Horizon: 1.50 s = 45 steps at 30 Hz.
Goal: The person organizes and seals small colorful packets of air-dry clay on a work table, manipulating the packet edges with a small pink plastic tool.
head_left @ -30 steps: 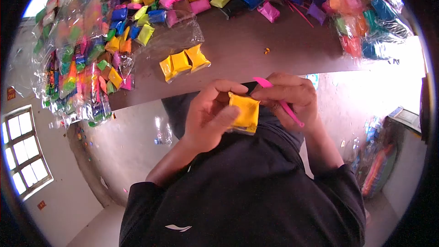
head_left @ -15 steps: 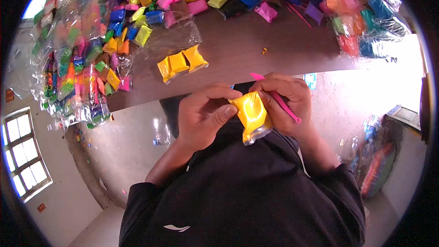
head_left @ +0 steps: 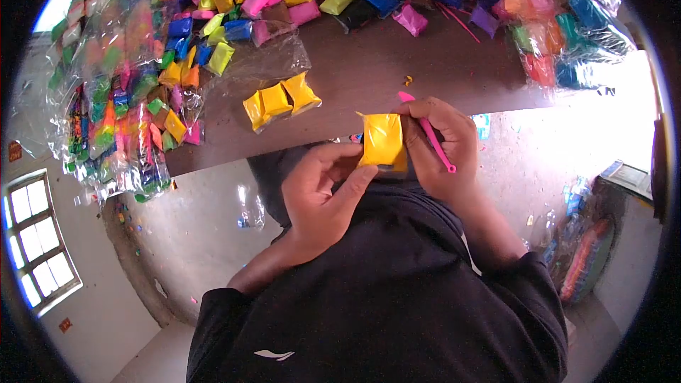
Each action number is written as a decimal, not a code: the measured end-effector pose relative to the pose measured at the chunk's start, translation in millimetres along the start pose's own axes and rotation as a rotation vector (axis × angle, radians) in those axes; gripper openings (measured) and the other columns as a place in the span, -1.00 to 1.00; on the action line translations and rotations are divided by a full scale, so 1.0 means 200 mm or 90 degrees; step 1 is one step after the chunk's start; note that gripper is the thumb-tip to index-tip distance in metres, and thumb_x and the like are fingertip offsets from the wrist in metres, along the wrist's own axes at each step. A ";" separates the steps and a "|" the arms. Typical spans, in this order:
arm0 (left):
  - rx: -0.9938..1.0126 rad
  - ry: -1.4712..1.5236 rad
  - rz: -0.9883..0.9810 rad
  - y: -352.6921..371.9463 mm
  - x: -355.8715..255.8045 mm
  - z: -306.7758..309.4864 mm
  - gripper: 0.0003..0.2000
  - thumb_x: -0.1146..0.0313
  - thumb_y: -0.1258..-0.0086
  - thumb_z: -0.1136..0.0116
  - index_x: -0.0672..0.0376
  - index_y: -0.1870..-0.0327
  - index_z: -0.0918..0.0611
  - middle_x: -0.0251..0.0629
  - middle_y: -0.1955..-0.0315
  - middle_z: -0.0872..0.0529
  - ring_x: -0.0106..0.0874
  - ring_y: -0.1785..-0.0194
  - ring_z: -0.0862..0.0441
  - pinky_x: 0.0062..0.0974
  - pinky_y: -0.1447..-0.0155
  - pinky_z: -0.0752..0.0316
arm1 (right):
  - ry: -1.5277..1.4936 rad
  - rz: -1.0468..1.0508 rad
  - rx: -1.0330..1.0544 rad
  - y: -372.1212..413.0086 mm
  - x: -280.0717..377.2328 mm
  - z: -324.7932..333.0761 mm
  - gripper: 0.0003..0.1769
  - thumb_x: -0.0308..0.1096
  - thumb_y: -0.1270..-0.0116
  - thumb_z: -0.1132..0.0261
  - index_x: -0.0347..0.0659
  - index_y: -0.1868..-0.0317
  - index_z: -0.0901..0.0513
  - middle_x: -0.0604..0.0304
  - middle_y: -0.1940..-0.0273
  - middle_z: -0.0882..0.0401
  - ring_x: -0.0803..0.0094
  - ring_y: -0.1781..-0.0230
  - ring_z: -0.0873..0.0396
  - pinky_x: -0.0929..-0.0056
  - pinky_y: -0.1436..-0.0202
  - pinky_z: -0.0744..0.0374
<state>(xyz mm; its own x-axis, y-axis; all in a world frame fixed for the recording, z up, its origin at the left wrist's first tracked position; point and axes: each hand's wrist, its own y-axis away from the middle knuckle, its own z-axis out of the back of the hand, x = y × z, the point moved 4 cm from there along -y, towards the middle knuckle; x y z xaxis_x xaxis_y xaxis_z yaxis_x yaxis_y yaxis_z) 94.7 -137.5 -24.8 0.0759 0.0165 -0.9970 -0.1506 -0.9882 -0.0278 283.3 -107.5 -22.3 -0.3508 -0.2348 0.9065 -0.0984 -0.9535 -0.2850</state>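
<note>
A small yellow packet [head_left: 383,138], shiny and seemingly of modelling clay, is held up between my hands just off the table edge. My left hand [head_left: 316,195] pinches its lower left side between thumb and fingers. On the other side, my right hand [head_left: 447,145] grips the packet's right edge with thumb and forefinger. That same hand also keeps a thin pink plastic tool [head_left: 434,138], slanted, with a pointed top end and a small ring at the bottom. Three more yellow packets [head_left: 275,101] lie in a row on the table, near a clear plastic bag [head_left: 280,57].
Many coloured packets [head_left: 340,1] are heaped along the back of the brown table [head_left: 355,78]. Clear bags of packets [head_left: 117,99] pile up at the left, others [head_left: 543,35] at the right. Yellow crumbs [head_left: 408,80] and thin pink sticks [head_left: 460,23] lie on the tabletop.
The held packet has moved slightly up and turned more upright. My left hand's grip has shifted from its top corner to its lower left. The pink tool has tilted steeper with my right hand.
</note>
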 end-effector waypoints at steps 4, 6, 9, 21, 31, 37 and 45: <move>-0.067 -0.078 -0.021 0.00 -0.02 0.00 -0.81 0.59 -0.42 -0.32 0.41 0.01 -0.66 -0.13 0.12 -0.77 -0.44 0.03 -0.76 -0.56 -0.08 -0.67 | -0.014 -0.067 -0.035 0.05 0.02 -0.04 -0.88 -0.53 -0.30 -0.36 -0.30 0.15 -0.69 -0.02 0.35 -0.68 0.24 0.36 -0.72 0.40 0.24 -0.60; -0.101 -0.086 -0.034 -0.01 -0.01 -0.01 -0.82 0.59 -0.42 -0.32 0.41 0.02 -0.66 -0.14 0.14 -0.77 -0.45 0.04 -0.76 -0.57 -0.08 -0.67 | -0.264 -0.179 -0.122 0.10 0.05 -0.07 -0.80 -0.52 -0.30 -0.42 -0.32 0.08 -0.68 0.04 0.32 -0.67 0.40 0.34 -0.69 0.47 0.24 -0.59; -0.136 -0.090 -0.063 -0.03 -0.01 -0.01 -0.82 0.60 -0.42 -0.32 0.42 0.01 -0.66 -0.15 0.14 -0.78 -0.48 0.06 -0.75 -0.58 -0.07 -0.67 | -0.138 -0.006 -0.076 0.17 0.07 -0.09 -0.70 -0.51 -0.25 -0.50 -0.34 0.03 -0.66 0.06 0.27 -0.67 0.45 0.31 -0.66 0.50 0.23 -0.59; -0.125 -0.093 -0.057 0.00 0.04 -0.02 -0.82 0.64 -0.39 -0.34 0.40 0.05 -0.63 -0.18 0.14 -0.75 -0.53 0.07 -0.72 -0.59 -0.05 -0.62 | -0.030 0.034 -0.087 0.17 0.07 -0.07 -0.68 -0.53 -0.09 -0.59 -0.23 0.13 -0.73 0.09 0.37 -0.67 0.30 0.43 -0.67 0.45 0.31 -0.59; -0.099 -0.231 -0.198 -0.03 0.08 0.03 -0.83 0.62 -0.34 -0.40 0.37 0.15 -0.63 -0.14 0.22 -0.73 -0.44 0.19 -0.70 -0.54 0.06 -0.59 | -0.029 0.068 -0.076 0.16 0.03 -0.07 -0.73 -0.54 -0.07 -0.58 -0.22 0.20 -0.75 0.09 0.39 -0.66 0.26 0.46 -0.65 0.41 0.35 -0.56; -0.089 -0.116 -0.120 -0.04 0.12 0.03 -0.86 0.60 -0.34 -0.40 0.35 0.18 -0.65 -0.16 0.23 -0.75 -0.49 0.18 -0.71 -0.56 0.07 -0.60 | -0.115 -0.024 -0.067 0.14 0.00 -0.08 -0.75 -0.49 -0.10 -0.60 -0.24 0.21 -0.74 0.13 0.39 -0.66 0.38 0.45 -0.62 0.47 0.34 -0.53; -0.095 -0.175 -0.127 -0.04 0.14 0.03 -0.86 0.58 -0.34 -0.41 0.33 0.19 -0.66 -0.18 0.26 -0.76 -0.50 0.21 -0.72 -0.58 0.11 -0.59 | 0.013 -0.040 0.037 0.13 0.01 -0.06 -0.77 -0.53 -0.14 -0.58 -0.31 0.19 -0.75 0.15 0.32 -0.71 0.46 0.32 -0.67 0.54 0.20 -0.55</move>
<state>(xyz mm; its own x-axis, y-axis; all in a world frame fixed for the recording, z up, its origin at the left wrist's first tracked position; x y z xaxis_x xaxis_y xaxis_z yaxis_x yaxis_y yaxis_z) 91.1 -128.6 -52.4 -0.1811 0.2317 -0.9558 -0.0123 -0.9723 -0.2334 269.0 -130.5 -30.8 -0.3643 -0.1706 0.9155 -0.0661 -0.9759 -0.2081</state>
